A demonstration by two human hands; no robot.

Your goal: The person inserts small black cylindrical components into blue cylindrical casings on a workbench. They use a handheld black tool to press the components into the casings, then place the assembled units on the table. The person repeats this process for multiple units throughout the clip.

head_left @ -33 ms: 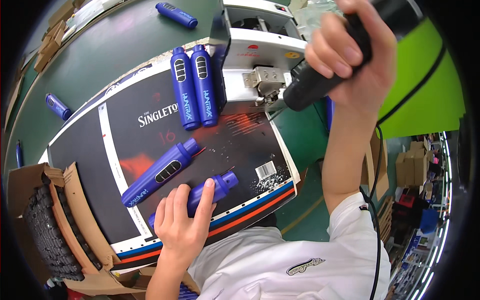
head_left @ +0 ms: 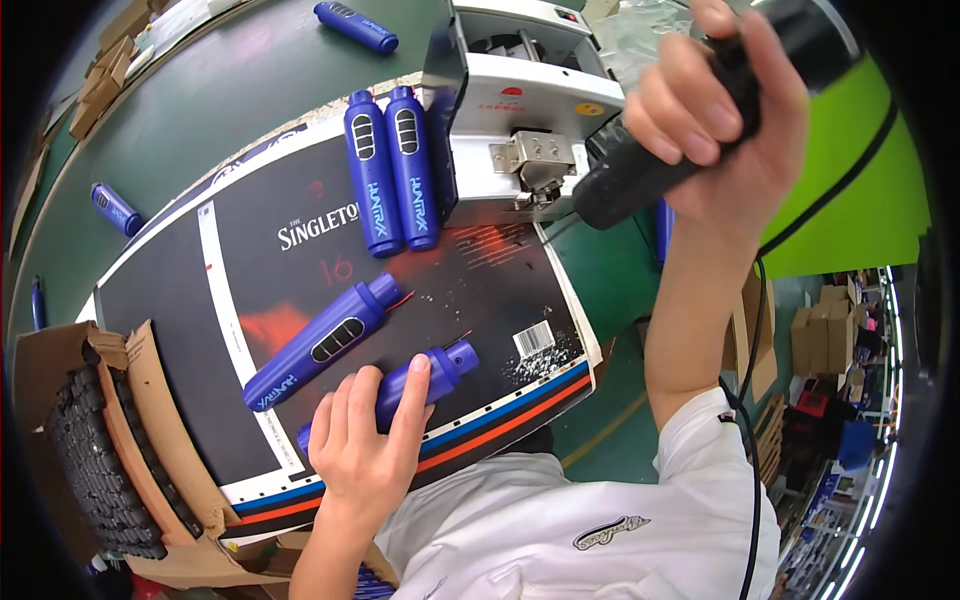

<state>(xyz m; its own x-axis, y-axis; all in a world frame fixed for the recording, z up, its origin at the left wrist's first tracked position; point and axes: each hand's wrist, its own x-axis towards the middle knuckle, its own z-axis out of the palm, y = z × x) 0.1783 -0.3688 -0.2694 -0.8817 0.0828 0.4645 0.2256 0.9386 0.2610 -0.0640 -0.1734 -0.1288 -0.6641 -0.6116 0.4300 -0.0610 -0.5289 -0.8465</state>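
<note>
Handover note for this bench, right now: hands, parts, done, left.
Left hand: gripping a blue cylinder that lies on the dark printed mat, open end toward the machine.
Right hand: raised, closed around a black corded power tool, tip near the grey machine.
Parts: a second blue cylinder lies loose beside the held one, a thin red wire at its end. Two more lie side by side against the machine.
Done or left: cannot tell which pieces are finished; the tool is not touching the held piece.
</note>
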